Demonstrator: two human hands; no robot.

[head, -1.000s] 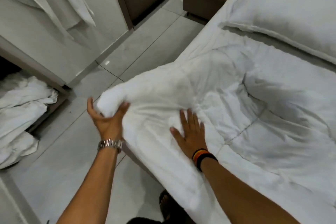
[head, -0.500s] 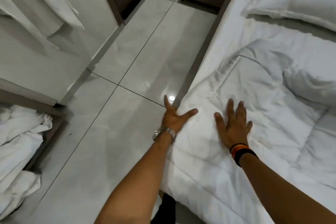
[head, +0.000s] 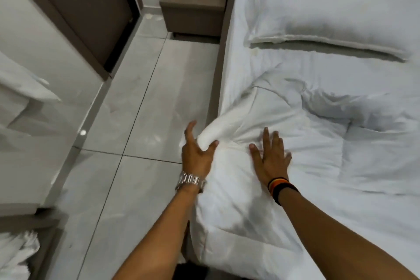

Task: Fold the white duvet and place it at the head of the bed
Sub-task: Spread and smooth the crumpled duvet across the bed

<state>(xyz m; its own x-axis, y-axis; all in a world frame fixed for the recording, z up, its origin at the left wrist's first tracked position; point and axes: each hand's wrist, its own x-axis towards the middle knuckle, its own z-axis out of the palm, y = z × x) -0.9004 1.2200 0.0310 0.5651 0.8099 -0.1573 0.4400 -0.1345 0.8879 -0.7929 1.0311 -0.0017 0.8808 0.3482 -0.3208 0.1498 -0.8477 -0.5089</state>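
Note:
The white quilted duvet (head: 318,154) lies rumpled across the bed, its near corner bunched at the bed's left side. My left hand (head: 197,150), with a metal watch on the wrist, cups that bunched corner between thumb and fingers. Flat on the duvet just to the right rests my right hand (head: 271,157), fingers spread, coloured bands on the wrist. A white pillow (head: 329,13) lies at the head of the bed, beyond the duvet.
Grey tiled floor (head: 141,134) runs along the bed's left side. A brown nightstand (head: 193,13) with a white charging cable stands by the head. A brown door (head: 79,7) is on the left wall. Crumpled white linen (head: 16,254) sits at the lower left.
The duvet corner that hung over the floor now lies on the bed. My left hand was spread at the bed's side and now cups the bunched corner. My right hand has stayed flat on the duvet.

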